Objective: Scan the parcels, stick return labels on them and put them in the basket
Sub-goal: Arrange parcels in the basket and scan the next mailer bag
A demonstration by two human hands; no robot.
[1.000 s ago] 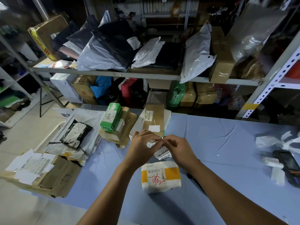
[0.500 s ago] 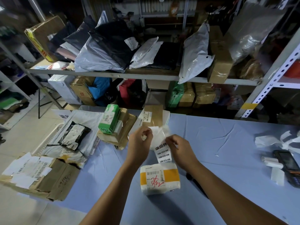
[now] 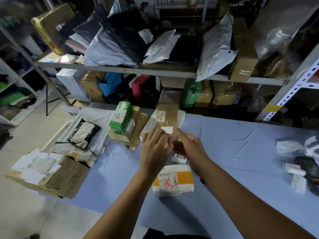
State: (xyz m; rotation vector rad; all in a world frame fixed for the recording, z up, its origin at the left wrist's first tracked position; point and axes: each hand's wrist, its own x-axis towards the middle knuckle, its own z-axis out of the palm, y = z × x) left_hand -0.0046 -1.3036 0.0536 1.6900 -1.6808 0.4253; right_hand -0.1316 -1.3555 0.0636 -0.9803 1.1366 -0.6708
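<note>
- One parcel [image 3: 173, 180], white with an orange band, sits on the blue table [image 3: 241, 152] right under our wrists, barcode up. We can't spot a return label on it, so we'd say sticking is the step in hand.
- Our right hand [image 3: 189, 147] looks pinched on the label strip [image 3: 180, 157], which hangs just above that parcel. Our left hand [image 3: 154, 149] meets it at the fingertips, but with the motion blur we can't tell if it grips the strip or only touches it.
- Scanner [image 3: 306, 168] lies well off to the right among peeled paper scraps [image 3: 290, 146], in neither hand, so this one is probably scanned already. Just our guess.
- Left to do, as we judge it: peel, stick, drop it in the basket, then work through the stack at the table's far edge, like the green box [image 3: 120, 116] and the brown envelope [image 3: 166, 116].
- Hard to make out: the basket itself. A white rim [image 3: 66, 125] peeks out under the bags on the left. Might be it, can't say.
</note>
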